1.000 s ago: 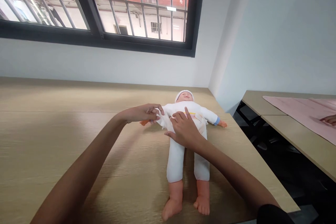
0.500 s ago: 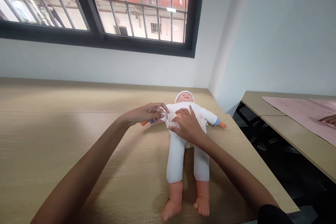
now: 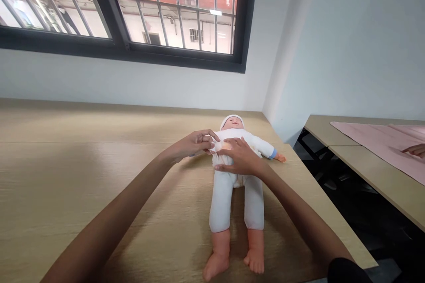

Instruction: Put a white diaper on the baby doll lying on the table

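Desk of pale brown wood-grain board (image 3: 83, 194) stretches across the near part of the head view, its far edge running along a white wall (image 3: 83, 75). Above it, a dark-framed window (image 3: 186, 58) with metal bars (image 3: 178, 9) looks out on a red and pale building. To the right stands a pale bluish wall (image 3: 352, 44); below that, past a dark gap, a second wood-grain desk (image 3: 358, 154) carries a smooth pink cloth (image 3: 381, 141), and another person's hand (image 3: 415, 150) reaches over the cloth from the right.

On the nearer desk, close to its right edge, a baby doll in white clothing (image 3: 222, 199) lies on its back, head toward the wall and bare feet toward the camera. It wears a white cap (image 3: 232, 118), and a blue cuff (image 3: 274, 154) circles its wrist on the right. A white diaper (image 3: 239, 181) sits around its hips. The left hand (image 3: 195, 143) pinches the diaper's left edge between thumb and fingers. The right hand (image 3: 244, 159) rests over the diaper's front, fingers spread and thumb apart, not clenched.
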The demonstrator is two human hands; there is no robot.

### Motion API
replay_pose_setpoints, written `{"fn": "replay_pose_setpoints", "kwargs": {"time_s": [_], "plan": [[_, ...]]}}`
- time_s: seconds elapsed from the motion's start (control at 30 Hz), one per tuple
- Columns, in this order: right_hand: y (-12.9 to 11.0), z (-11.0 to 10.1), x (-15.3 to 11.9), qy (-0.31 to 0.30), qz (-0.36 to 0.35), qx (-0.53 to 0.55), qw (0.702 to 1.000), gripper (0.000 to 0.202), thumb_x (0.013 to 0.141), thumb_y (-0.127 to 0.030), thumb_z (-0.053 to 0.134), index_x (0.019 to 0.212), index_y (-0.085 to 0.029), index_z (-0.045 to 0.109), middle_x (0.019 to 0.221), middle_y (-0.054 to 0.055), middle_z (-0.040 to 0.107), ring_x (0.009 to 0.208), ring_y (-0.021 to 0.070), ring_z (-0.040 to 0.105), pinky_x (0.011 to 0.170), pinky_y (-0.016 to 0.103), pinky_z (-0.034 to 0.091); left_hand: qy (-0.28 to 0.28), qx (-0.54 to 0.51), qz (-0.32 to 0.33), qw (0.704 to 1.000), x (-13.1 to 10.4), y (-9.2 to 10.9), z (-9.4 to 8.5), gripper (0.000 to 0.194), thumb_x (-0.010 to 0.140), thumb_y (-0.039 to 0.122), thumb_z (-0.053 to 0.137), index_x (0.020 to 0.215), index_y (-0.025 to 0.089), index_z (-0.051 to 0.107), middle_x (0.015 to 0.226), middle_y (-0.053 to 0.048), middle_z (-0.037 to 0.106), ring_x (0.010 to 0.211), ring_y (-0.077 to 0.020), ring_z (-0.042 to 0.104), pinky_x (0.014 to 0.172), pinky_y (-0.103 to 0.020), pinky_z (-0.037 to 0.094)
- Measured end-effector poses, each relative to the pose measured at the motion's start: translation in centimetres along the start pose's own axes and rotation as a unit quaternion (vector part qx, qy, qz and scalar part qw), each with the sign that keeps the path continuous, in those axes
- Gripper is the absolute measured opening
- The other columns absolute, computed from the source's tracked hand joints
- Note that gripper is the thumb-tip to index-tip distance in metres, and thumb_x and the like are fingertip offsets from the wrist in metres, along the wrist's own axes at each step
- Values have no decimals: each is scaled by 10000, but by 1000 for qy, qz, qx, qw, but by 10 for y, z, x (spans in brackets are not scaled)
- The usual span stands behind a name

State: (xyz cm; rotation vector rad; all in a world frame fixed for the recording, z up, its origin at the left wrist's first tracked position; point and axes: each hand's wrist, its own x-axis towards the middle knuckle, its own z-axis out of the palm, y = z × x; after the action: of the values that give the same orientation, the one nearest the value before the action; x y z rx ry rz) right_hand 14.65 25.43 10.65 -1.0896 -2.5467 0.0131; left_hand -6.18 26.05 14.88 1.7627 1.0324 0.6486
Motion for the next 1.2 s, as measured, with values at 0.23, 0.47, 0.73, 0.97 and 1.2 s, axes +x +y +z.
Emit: {"fn": "replay_pose_setpoints", "kwargs": {"time_s": [0.23,0.47,0.73,0.97,1.2], "plan": [[-8,17,5,18,5,-15,1000,504,793,-657,546,1122,-293,663,1332,109,522,1266,346,421,1094,585,253,-8,31,10,999,-1,4,1,214,765,335,601,927,193,600,761,-5,610,768,-147,593,668,-247,482],[5,-10,1,-3,-2,5,1000,385,811,-614,562,1092,-369,660,1291,61,540,1309,293,400,1074,519,329,12,25,6,1000,-1,3,1,208,770,344,589,919,199,596,796,-9,624,773,-147,606,639,-242,477],[0,17,4,3,-6,-8,1000,396,811,-616,558,1012,-303,691,1333,105,520,1290,329,395,1086,642,208,0,23,13,1000,-1,5,6,213,769,327,600,925,182,595,748,3,623,738,-138,589,717,-275,492],[8,-3,5,-11,-8,63,998,517,785,-572,622,1202,-268,587,1207,70,598,1178,266,502,1042,442,389,12,21,5,1000,0,2,6,222,781,374,583,909,193,601,793,-11,634,793,-158,616,789,-330,511],[17,-18,3,-17,21,93,995,463,769,-431,687,1163,-202,601,1134,93,606,1099,253,542,936,336,445,33,-19,25,999,9,-9,6,195,770,328,611,903,187,593,796,1,618,787,-138,610,777,-299,497]]}}
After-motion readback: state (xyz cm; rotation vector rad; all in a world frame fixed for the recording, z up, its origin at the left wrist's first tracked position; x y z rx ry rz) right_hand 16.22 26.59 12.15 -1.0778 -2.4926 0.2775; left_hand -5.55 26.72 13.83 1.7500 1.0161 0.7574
